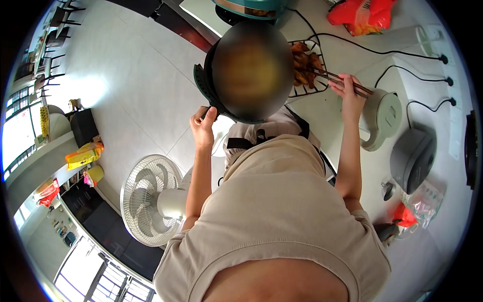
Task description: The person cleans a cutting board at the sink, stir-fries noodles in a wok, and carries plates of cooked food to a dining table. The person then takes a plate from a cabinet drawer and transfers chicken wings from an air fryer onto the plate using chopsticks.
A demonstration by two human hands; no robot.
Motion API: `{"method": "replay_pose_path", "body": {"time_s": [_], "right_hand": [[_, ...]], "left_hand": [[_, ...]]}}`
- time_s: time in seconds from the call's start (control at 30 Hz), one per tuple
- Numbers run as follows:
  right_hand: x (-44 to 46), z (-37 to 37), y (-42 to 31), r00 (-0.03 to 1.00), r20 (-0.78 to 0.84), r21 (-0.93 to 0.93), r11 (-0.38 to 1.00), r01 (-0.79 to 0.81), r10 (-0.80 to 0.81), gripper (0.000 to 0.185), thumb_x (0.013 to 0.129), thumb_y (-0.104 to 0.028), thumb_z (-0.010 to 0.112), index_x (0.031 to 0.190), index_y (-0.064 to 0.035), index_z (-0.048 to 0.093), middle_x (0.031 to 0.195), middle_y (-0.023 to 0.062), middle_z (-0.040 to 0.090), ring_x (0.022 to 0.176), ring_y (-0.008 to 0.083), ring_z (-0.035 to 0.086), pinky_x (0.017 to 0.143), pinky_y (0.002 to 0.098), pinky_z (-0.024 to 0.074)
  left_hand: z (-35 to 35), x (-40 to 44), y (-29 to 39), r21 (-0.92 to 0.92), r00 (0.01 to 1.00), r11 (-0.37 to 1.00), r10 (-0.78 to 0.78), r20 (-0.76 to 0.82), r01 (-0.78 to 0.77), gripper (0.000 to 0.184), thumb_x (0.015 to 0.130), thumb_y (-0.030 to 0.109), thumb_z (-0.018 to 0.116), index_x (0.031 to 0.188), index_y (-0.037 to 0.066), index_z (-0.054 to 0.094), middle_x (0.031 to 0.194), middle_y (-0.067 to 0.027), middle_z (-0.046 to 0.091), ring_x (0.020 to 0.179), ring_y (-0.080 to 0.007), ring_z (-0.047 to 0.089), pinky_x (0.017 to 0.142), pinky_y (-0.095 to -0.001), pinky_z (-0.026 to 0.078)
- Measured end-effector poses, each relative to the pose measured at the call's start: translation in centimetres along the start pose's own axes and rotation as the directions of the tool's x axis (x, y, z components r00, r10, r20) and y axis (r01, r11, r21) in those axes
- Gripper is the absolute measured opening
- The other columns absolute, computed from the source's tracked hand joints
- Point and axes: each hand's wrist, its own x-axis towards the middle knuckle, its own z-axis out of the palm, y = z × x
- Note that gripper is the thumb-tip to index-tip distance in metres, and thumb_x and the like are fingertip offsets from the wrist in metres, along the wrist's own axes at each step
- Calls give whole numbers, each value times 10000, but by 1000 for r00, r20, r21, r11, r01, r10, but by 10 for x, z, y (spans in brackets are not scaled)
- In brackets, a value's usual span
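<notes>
My left hand [204, 123] is closed around the handle of a dark round basket [203, 85], which it holds in front of my waist. A blurred patch covers the basket's inside, so its contents cannot be made out. Between the fingers of my right hand [348, 93] is a pair of brown chopsticks [334, 79]. Their tips reach the browned pieces of food [303, 61], which look like chicken. Those pieces lie on a black wire rack [316, 89] on the light counter, just right of the basket.
Behind the basket stands a teal appliance [256, 7]. A pale green kettle [386, 118] and a grey appliance [413, 160] sit to the right, with black cords [372, 49] running to wall sockets. A red bag [363, 16] lies at the back. A white fan [152, 199] stands at left.
</notes>
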Motion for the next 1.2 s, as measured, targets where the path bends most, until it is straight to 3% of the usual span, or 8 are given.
{"method": "replay_pose_path", "body": {"time_s": [0.17, 0.27, 0.37, 0.57, 0.73, 0.83, 0.97, 1.2], "right_hand": [[-24, 14, -56, 971, 0, -165, 957, 237, -240, 309, 967, -231, 489, 955, 54, 609, 843, 129, 632, 718, 201, 678, 667, 274, 543], [-38, 35, -70, 937, 183, -11, 953, 304, -297, 319, 970, -243, 486, 974, 47, 617, 851, 128, 642, 724, 194, 678, 676, 264, 542], [-44, 80, -56, 879, 400, -17, 957, 291, -260, 283, 974, -202, 489, 1015, 47, 618, 909, 121, 662, 747, 170, 675, 691, 256, 538], [-24, 128, -38, 816, 527, -13, 957, 289, -239, 271, 965, -210, 517, 1017, 30, 631, 911, 122, 673, 774, 165, 683, 686, 252, 546], [-16, 137, -46, 856, 492, -57, 975, 216, -161, 295, 964, -196, 507, 997, 78, 613, 898, 160, 671, 801, 216, 691, 708, 275, 570], [-18, 131, -46, 855, 507, -55, 986, 158, -109, 297, 964, -181, 497, 976, 96, 602, 891, 176, 667, 788, 229, 693, 707, 283, 575], [-28, 110, -41, 899, 426, 0, 994, 111, -100, 268, 928, -145, 541, 891, 104, 634, 803, 142, 679, 731, 215, 699, 600, 264, 578], [-40, 76, -51, 897, 432, 74, 995, 72, -97, 302, 976, -204, 479, 976, 72, 603, 866, 160, 668, 781, 228, 691, 687, 277, 572]], "left_hand": [[0, -4, -1, -24, 1000, 1000, -13, -11, 13, 443, 818, 379, 671, 644, 10, 498, 616, 11, 438, 635, -92, 383, 586, -268, 305], [-2, -5, 2, -3, 1000, 1000, -16, 6, 16, 448, 815, 382, 677, 643, 11, 494, 622, 14, 434, 636, -90, 379, 586, -267, 305], [0, -5, 7, -19, 1000, 1000, -16, 5, 16, 444, 815, 376, 681, 645, 11, 493, 631, 13, 439, 638, -89, 377, 587, -268, 306], [-1, -10, 11, 88, 1000, 996, 6, 17, -8, 414, 802, 338, 701, 663, -12, 528, 643, 4, 461, 648, -96, 394, 589, -269, 326], [5, -13, 6, 108, 997, 992, 74, -7, -72, 440, 799, 352, 698, 661, -30, 529, 638, -13, 462, 638, -105, 405, 585, -282, 335], [10, -17, 7, 113, 1000, 994, 6, -24, -3, 449, 802, 364, 690, 660, -30, 527, 631, -9, 460, 641, -104, 409, 587, -284, 334], [12, -17, 3, 22, 999, 999, -34, -19, 34, 445, 809, 372, 682, 659, -14, 518, 630, 2, 462, 644, -97, 403, 592, -277, 327], [6, -9, 2, 1, 1000, 1000, -3, -9, 3, 427, 816, 364, 678, 666, -1, 515, 629, 15, 441, 645, -91, 377, 594, -265, 316]]}}
